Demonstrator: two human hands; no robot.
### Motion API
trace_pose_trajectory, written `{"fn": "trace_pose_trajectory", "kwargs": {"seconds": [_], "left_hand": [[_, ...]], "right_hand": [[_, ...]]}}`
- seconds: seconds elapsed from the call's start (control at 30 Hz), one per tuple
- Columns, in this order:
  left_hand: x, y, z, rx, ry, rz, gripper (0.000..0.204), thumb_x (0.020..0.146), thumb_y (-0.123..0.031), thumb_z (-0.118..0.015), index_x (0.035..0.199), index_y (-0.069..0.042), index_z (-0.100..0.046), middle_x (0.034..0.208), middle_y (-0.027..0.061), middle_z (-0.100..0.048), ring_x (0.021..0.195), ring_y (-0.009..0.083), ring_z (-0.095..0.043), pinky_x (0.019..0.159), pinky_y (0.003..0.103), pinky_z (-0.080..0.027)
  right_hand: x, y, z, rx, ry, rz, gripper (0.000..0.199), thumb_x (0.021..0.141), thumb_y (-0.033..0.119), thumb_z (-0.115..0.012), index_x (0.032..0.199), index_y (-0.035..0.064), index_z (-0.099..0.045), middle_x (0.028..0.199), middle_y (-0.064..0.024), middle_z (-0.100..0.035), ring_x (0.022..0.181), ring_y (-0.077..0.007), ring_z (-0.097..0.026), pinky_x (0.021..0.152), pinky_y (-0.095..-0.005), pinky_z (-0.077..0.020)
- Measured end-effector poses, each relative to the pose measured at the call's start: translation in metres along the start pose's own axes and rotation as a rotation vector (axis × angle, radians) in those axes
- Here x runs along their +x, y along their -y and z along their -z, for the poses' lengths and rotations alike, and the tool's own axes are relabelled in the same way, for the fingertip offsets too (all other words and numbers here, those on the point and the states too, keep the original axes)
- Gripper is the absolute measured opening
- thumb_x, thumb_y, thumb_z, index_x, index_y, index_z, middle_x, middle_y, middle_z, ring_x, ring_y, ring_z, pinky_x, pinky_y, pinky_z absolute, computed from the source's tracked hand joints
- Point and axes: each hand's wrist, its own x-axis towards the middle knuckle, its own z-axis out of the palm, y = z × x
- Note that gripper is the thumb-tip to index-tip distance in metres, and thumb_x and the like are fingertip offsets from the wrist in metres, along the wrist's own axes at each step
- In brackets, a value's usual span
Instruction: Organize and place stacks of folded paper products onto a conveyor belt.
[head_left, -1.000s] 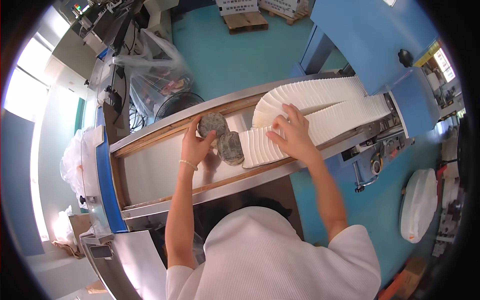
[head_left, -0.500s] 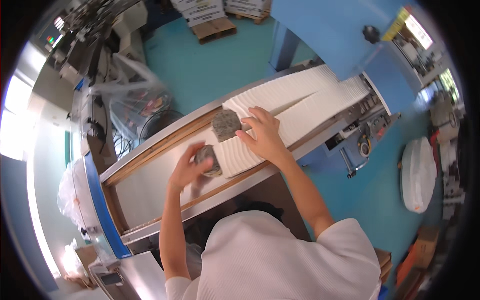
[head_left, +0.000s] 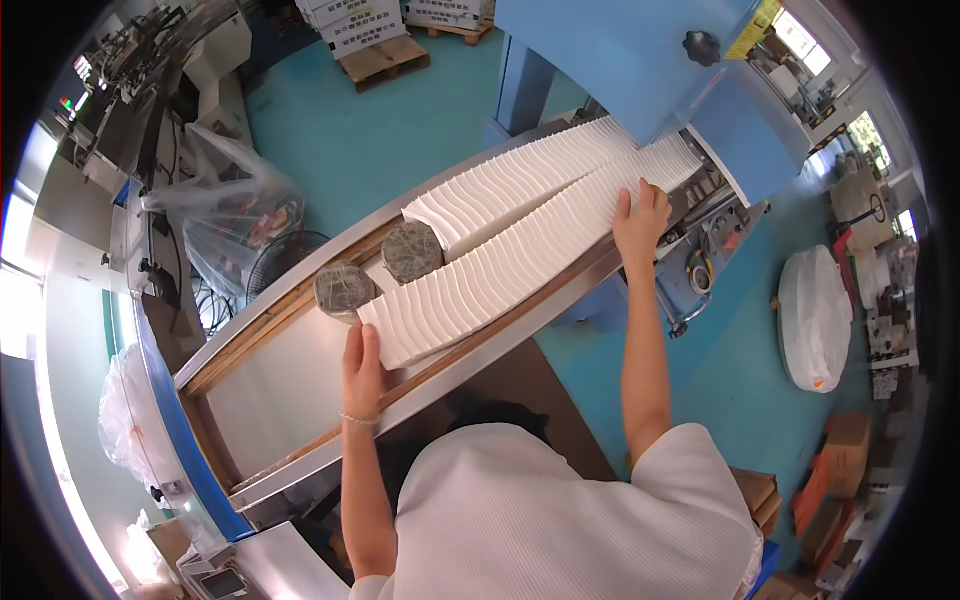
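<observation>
Two long rows of white, wavy-edged pieces (head_left: 500,265) packed side by side lie in a long metal-edged trough (head_left: 290,395). My left hand (head_left: 363,375) rests against the left end of the near row, fingers stretched out. Farther right, my right hand (head_left: 642,222) touches the near row's edge with its fingers apart. At the left end of the far row stands a grey, roundish block (head_left: 411,251) with a wrapped-looking surface. A second grey block (head_left: 343,288) sits beside the near row's left end, away from both hands.
A blue machine (head_left: 630,60) covers the far right end of the trough. Wooden strips (head_left: 280,318) run along its inside. A fan (head_left: 285,255) and a plastic-draped object (head_left: 235,190) stand beyond it at left. A white wrapped bundle (head_left: 815,318) is at right.
My left hand has let go of one grey block, which now sits farther left, and has moved to the near row's end. My right hand has left the other block and shifted right along the row.
</observation>
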Motion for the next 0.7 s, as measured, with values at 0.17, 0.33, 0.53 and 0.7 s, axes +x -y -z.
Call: {"fn": "trace_pose_trajectory", "kwargs": {"seconds": [0.17, 0.33, 0.53, 0.7], "left_hand": [[-0.012, 0.001, -0.023, 0.046, 0.014, -0.083, 0.053, 0.097, -0.030, -0.059, 0.136, 0.001, -0.040, 0.128, 0.0119, -0.054, 0.116, 0.0191, -0.050, 0.101, 0.033, -0.039], [-0.015, -0.002, -0.021, 0.050, 0.022, -0.100, 0.053, 0.097, -0.030, -0.059, 0.136, 0.001, -0.040, 0.126, 0.0125, -0.055, 0.116, 0.0193, -0.050, 0.101, 0.033, -0.039], [-0.023, -0.004, -0.002, 0.050, -0.051, -0.025, 0.051, 0.098, -0.033, -0.056, 0.134, 0.001, -0.043, 0.124, 0.0117, -0.055, 0.114, 0.0187, -0.050, 0.100, 0.032, -0.039], [-0.047, -0.012, 0.081, 0.187, -0.239, 0.127, 0.048, 0.098, -0.035, -0.057, 0.129, 0.001, -0.051, 0.116, 0.0096, -0.062, 0.103, 0.0168, -0.058, 0.091, 0.030, -0.046]], "right_hand": [[0.001, -0.006, -0.013, -0.110, 0.025, 0.021, 0.027, 0.088, 0.023, -0.063, 0.105, 0.0013, -0.063, 0.102, -0.0170, -0.056, 0.093, -0.0378, -0.051, 0.079, -0.0486, -0.0435], [0.005, -0.009, -0.010, -0.098, 0.061, 0.055, 0.021, 0.087, 0.022, -0.062, 0.095, 0.0022, -0.064, 0.098, -0.0150, -0.056, 0.093, -0.0361, -0.051, 0.078, -0.0488, -0.0422], [0.003, 0.025, -0.002, -0.178, 0.151, 0.100, 0.022, 0.087, 0.024, -0.058, 0.086, 0.0031, -0.064, 0.102, -0.0122, -0.056, 0.098, -0.0337, -0.050, 0.080, -0.0502, -0.0396], [-0.018, 0.065, 0.033, 0.580, 0.865, -0.237, 0.042, 0.087, 0.042, -0.067, 0.098, 0.0019, -0.064, 0.099, -0.0149, -0.066, 0.087, -0.0297, -0.065, 0.074, -0.0347, -0.0497]]}}
